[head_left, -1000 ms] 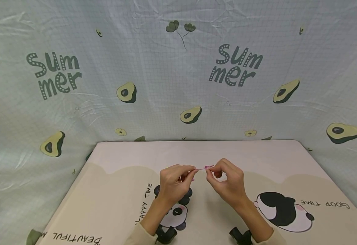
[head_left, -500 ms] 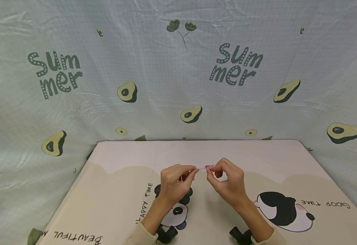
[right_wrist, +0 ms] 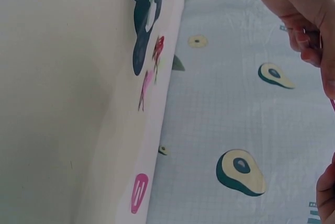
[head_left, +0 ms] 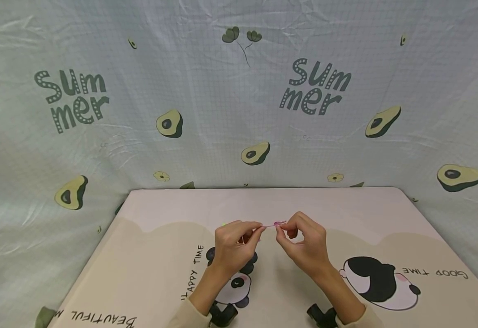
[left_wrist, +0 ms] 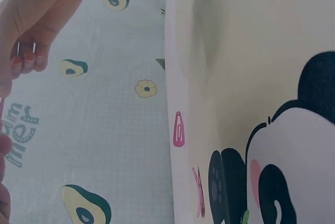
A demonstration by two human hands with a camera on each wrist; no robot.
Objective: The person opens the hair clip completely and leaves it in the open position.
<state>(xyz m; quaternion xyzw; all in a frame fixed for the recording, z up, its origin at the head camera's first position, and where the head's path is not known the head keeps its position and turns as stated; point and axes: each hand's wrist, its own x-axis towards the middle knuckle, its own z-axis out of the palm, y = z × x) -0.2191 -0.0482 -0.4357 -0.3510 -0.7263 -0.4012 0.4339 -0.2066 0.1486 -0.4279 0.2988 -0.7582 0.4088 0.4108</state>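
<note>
"Since the two hands are so close together, what do their fingers have hold of?"

"The bare left hand [head_left: 232,239] and bare right hand [head_left: 313,243] each pinch, thumb to forefinger, a slender pink strip with a loop-like end [head_left: 279,223]. I can't tell its material."

"Which way does it lie?"

"Directly between the fingertips, long axis nearly level from side to side, loop at the right fingertips. Neither hand is nearer, as both touch it. It is beyond the black-and-white printed panda [head_left: 239,291] and somewhat to its right."

"And further out?"

"The left wrist view shows a flat pink teardrop-shaped hair clip [left_wrist: 179,129] beyond the panda, near the edge of the beige-and-pink tabletop [head_left: 152,264]."

"Any change from a second ago?"

"Hardly. Hands and strip keep their places relative to the panda, but a bright green speck [head_left: 224,224] now shows beyond it, at the left hand's upper edge."
</note>
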